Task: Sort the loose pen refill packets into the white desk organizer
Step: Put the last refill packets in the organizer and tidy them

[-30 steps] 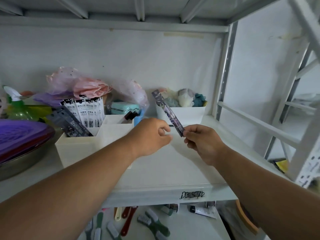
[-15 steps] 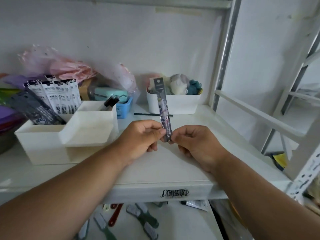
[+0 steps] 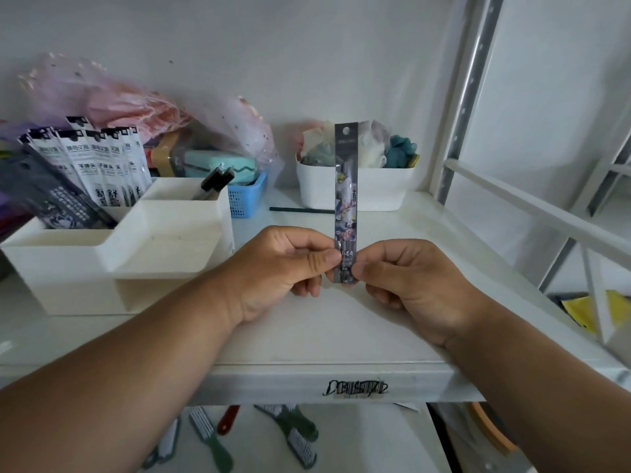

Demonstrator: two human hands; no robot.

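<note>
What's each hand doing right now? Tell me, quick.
Left hand: pinching the packet at its bottom end.
Right hand: pinching the same packet.

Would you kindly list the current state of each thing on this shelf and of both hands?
Dark refill packet: upright, pinched at its lower end by both hands.
Left hand: pinches the packet.
Right hand: pinches the packet.
White desk organizer: holds standing white refill packets; front compartment looks empty.
</note>
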